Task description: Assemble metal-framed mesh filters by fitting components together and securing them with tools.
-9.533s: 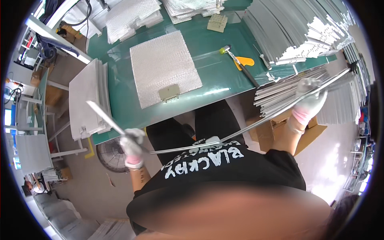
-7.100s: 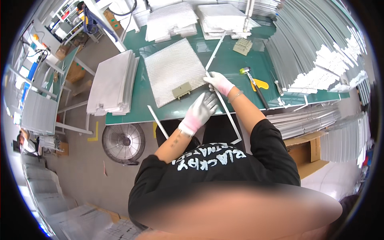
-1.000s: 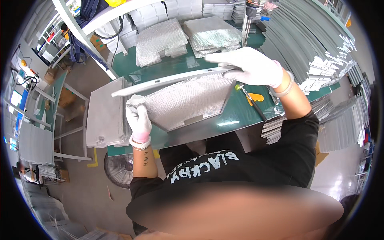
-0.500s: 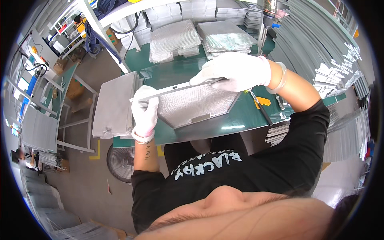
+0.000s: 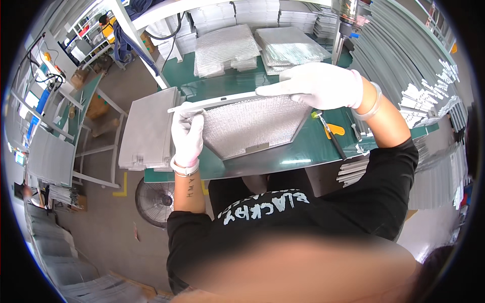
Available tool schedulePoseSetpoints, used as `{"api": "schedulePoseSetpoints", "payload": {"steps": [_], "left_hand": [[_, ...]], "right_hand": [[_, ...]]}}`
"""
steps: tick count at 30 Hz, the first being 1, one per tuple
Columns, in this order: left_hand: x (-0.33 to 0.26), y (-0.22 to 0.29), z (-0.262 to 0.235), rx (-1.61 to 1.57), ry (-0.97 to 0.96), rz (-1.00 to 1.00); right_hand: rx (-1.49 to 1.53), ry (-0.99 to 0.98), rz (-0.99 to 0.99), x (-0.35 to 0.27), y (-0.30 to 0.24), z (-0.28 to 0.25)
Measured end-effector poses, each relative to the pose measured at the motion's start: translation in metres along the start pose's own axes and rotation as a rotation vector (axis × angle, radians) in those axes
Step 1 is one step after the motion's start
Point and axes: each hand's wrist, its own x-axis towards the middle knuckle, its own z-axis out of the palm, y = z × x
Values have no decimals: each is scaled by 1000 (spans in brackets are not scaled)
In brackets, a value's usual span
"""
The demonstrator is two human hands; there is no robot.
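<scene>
I hold a silvery metal mesh filter panel [image 5: 252, 123] over the front of the green table, tilted with its long far edge raised. A pale frame strip [image 5: 222, 100] with a small dark slot runs along that edge and sticks out a little past the left corner. My left hand [image 5: 187, 136], in a white glove, is closed round the strip's left end, thumb toward me. At the right part of the same edge, my gloved right hand [image 5: 323, 87] pinches the strip, fingers over the top. The panel's near edge carries a small flat tab [image 5: 258, 147].
Left of the panel lies a stack of flat panels [image 5: 146, 126]. Two mesh stacks [image 5: 227, 48] [image 5: 290, 46] sit at the back. A hammer [image 5: 331, 136] and a yellow-handled tool [image 5: 335, 130] lie at right, near long frame strips [image 5: 404, 65]. A fan [image 5: 154, 202] stands below.
The panel's raised edge is slightly higher, showing more of the mesh. Both hands keep their hold and appear shifted a little to the right, as does the whole view.
</scene>
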Motion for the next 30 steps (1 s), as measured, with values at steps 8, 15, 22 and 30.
{"api": "schedulePoseSetpoints", "payload": {"steps": [8, 15, 22, 30], "left_hand": [[-4, -4, 2, 25, 78, 6], [5, -12, -7, 103, -110, 256], [1, -11, -2, 39, -80, 220], [1, -10, -3, 45, -153, 219]], "right_hand": [[296, -37, -14, 2, 10, 8], [316, -88, -54, 5, 15, 10], [108, 248, -302, 19, 21, 31], [105, 190, -299, 33, 18, 30]]}}
